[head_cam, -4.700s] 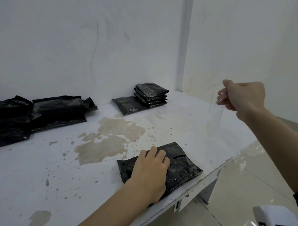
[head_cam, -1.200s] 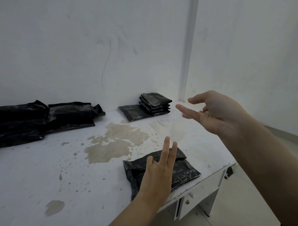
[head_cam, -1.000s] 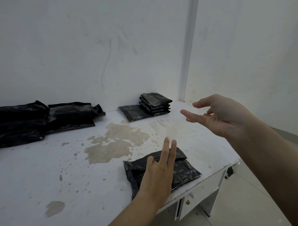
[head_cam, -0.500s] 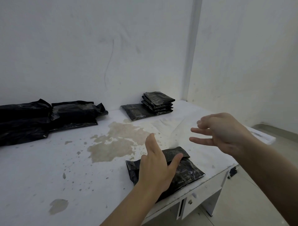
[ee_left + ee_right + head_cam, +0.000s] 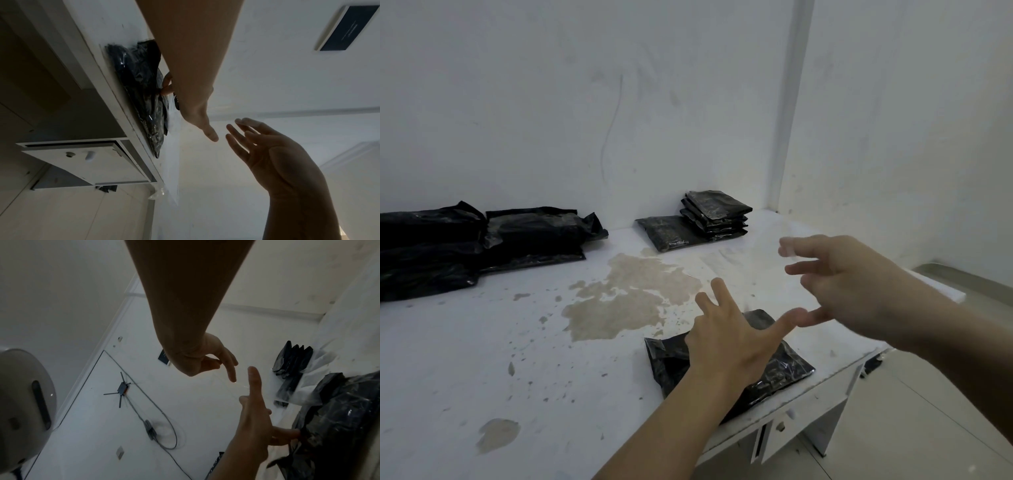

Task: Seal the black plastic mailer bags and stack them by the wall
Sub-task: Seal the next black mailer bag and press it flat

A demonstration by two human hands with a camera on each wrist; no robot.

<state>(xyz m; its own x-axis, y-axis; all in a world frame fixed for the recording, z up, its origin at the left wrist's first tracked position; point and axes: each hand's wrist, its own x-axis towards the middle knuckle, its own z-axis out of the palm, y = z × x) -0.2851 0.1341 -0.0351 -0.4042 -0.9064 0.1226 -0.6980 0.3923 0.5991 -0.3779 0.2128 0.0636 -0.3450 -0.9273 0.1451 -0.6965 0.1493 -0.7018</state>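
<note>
White table (image 5: 482, 359): soft, slippery mailer (image 5: 784, 370) under open left hand (image 5: 726, 346); open right hand (image 5: 852, 291) empty; grip its edges.

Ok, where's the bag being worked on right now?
In the head view the bag lies flat at the table's near right edge, above the drawer, partly under the left hand.

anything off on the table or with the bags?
Yes. The table has large brownish patches mid-surface where the white finish looks worn or stained, with specks around them. By the wall, one flat bag lies beside the stack of bags rather than on it. The near bag overhangs nothing but sits crooked at the edge.
</note>
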